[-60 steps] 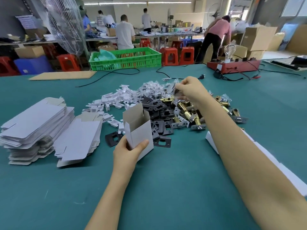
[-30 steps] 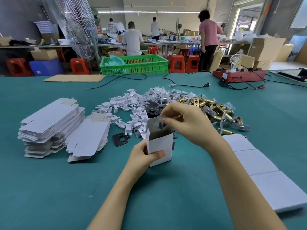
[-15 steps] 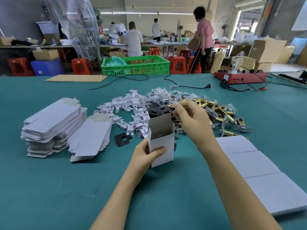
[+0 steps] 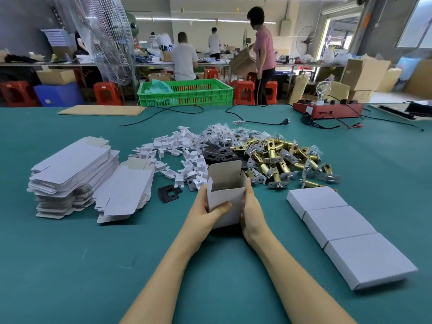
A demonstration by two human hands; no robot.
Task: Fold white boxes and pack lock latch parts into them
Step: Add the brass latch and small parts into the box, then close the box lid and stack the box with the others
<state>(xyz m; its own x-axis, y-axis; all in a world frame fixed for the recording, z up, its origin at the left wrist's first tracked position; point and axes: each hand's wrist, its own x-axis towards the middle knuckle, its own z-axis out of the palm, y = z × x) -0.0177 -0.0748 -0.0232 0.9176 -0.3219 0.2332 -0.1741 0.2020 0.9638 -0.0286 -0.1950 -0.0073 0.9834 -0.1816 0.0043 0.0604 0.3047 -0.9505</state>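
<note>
Near the table's front edge, both hands (image 4: 205, 213) (image 4: 251, 213) gripped an open box (image 4: 225, 195), fingers (image 4: 221, 208) curled around it; three closed boxes (image 4: 336, 224) lay finished, many flat blanks (image 4: 72, 164) and latches (image 4: 275, 157) remained.

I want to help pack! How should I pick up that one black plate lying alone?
Pinch the black plate by its two long edges from straight above. It lies flat on the table, so only the thin edges offer grip, and bare cloth surrounds it.

Bright, even light from ceiling tubes (image 4: 205, 19) far beyond the fingers; soft shadows, sharp centre, wide-angle bending at edges.
</note>
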